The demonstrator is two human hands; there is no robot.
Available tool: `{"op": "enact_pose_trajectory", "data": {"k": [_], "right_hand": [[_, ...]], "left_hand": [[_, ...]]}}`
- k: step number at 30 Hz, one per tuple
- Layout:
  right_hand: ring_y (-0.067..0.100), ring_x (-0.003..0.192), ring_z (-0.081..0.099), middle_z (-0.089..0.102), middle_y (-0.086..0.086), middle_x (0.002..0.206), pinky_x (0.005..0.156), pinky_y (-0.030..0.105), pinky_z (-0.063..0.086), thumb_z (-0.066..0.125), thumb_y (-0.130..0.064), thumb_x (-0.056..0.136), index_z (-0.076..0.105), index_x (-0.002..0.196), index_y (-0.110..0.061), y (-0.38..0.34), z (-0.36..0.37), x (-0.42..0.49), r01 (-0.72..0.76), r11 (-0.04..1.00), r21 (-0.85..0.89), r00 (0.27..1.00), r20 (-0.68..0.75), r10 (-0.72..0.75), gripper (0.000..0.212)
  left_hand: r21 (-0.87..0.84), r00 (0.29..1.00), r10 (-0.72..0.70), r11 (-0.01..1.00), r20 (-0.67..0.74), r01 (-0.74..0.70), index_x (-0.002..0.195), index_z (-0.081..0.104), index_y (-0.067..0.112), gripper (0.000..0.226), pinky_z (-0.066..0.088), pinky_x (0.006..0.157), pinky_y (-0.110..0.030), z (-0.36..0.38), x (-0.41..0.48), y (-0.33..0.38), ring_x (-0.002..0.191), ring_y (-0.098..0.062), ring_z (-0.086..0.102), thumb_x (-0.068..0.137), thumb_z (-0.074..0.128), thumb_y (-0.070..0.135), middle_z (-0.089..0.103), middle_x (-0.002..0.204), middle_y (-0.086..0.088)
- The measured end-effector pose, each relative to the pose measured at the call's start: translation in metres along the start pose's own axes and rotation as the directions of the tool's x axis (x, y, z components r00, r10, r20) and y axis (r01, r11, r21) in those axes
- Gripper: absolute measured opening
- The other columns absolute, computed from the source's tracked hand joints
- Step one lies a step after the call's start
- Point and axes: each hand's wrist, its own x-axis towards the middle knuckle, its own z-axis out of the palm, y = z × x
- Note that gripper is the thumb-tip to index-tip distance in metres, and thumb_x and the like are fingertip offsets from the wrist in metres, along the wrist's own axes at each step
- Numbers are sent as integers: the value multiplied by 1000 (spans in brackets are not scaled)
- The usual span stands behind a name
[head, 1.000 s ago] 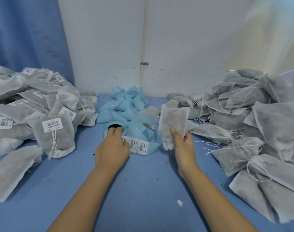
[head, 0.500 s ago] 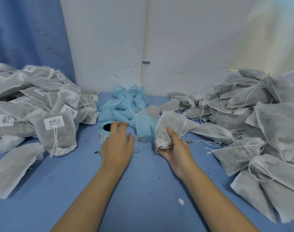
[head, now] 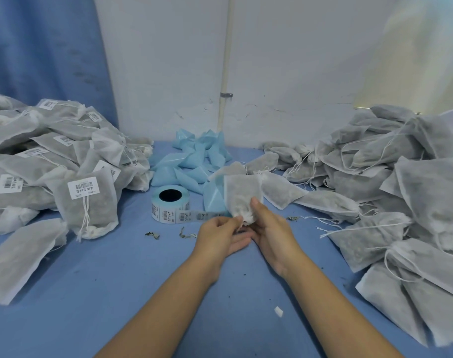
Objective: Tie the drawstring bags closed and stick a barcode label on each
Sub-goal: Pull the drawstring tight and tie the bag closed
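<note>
At the centre of the frame we hold a bag (head: 242,195) upright over the counter (head: 117,280), just right of the label roll (head: 170,205), our right hand (head: 269,228) with its grip clamped on the gathered neck, our left hand (head: 220,236) pinching it too.

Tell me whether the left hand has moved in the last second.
Yes. The left hand came off the label roll, moving right to the neck of the bag.
</note>
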Motion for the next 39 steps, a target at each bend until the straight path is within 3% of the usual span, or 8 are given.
{"op": "enact_pose_trajectory", "data": {"k": [2, 7, 14, 20, 25, 28, 35, 39], "right_hand": [[19, 78, 68, 72, 16, 92, 69, 23, 55, 53, -20, 95, 69, 94, -1, -1, -1, 0, -22, 1000, 6, 1000, 14, 22, 25], [28, 85, 66, 67, 29, 102, 82, 34, 53, 53, -20, 96, 58, 107, 14, 3, 0, 0, 25, 992, -123, 997, -73, -34, 36], [15, 57, 67, 68, 14, 69, 54, 19, 52, 60, -31, 93, 65, 75, 4, 10, 7, 0, 104, 970, -220, 973, -179, -145, 40], [20, 67, 68, 72, 15, 74, 66, 23, 55, 57, -22, 94, 71, 78, 2, 11, 6, -7, 166, 976, -140, 983, -60, -176, 32], [29, 56, 55, 59, 22, 63, 64, 39, 48, 61, -3, 86, 65, 78, 5, 10, 8, -11, 169, 968, -188, 985, -2, -172, 13], [32, 69, 56, 61, 22, 70, 75, 45, 46, 61, 0, 84, 65, 74, 2, 9, 8, -10, 137, 978, -159, 988, -43, -145, 11], [20, 74, 62, 68, 8, 68, 83, 30, 52, 60, 4, 82, 68, 67, -5, 6, 8, -9, 99, 990, -96, 988, -111, -110, 20], [18, 71, 64, 69, 8, 68, 78, 27, 53, 58, 4, 83, 68, 67, -5, 4, 8, -8, 79, 995, -68, 989, -122, -87, 21]], "left_hand": [[-37, 1000, -22, 999, -5, 22, 100, 60, -2, 17, 58, 62, -21, -2, 2, 2, 70, -20, 72, 93, 59, 14, 70, 84, -16], [18, 1000, -2, 1000, -23, 2, 94, 61, -1, 22, 50, 46, -17, -3, 4, 3, 53, -16, 68, 93, 60, 21, 65, 59, -7], [37, 992, 83, 995, 93, -87, 76, 64, 5, 26, 41, 46, -19, -8, 3, 3, 47, -13, 53, 94, 56, 22, 54, 56, -5], [-8, 982, 94, 996, 166, -94, 103, 67, 10, 26, 37, 49, -22, -11, 2, 4, 46, -13, 48, 92, 46, -1, 51, 54, -4], [133, 975, 151, 976, 165, -174, 103, 64, 14, 33, 27, 39, -21, -8, 2, 0, 39, -13, 38, 92, 39, -3, 41, 48, 0], [181, 974, 160, 965, 160, -188, 102, 61, 16, 32, 24, 37, -20, -5, 3, -3, 36, -11, 35, 92, 37, -3, 37, 46, 5], [209, 984, 119, 967, 129, -145, 108, 57, 16, 30, 18, 32, -15, -1, 3, -3, 32, -7, 23, 94, 36, 0, 30, 43, 10], [240, 985, 99, 962, 139, -130, 98, 59, 19, 35, 13, 33, -14, 1, 2, 0, 31, -5, 17, 90, 33, -4, 24, 41, 10]]}}
